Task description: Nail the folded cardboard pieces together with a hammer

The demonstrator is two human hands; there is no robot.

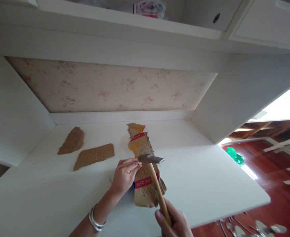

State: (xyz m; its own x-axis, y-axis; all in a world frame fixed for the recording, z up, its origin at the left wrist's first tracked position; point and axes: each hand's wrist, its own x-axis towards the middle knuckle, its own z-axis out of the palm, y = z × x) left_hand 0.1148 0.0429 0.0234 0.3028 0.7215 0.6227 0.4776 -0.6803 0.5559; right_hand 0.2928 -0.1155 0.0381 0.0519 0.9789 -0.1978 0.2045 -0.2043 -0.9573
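Note:
My right hand [176, 219] is wrapped round the wooden handle of a hammer [156, 186] near the bottom of the view. The metal hammer head lies over a stack of cardboard pieces [143, 192], which is punched with many small holes and marked with red printed bands. Just left of the hammer head, my left hand [125, 174] pinches its fingertips together above the cardboard. Whatever they hold is too small or hidden to make out. A bit of blue [133, 185] shows under the stack's left edge.
Two loose holed cardboard pieces [94, 155] [72, 141] lie left on the white desk [209, 184]. White side panels and an overhead shelf [125, 19] enclose it. Right of the desk, a green bag [235, 156] and white chair legs [280, 144] stand on the red wood floor.

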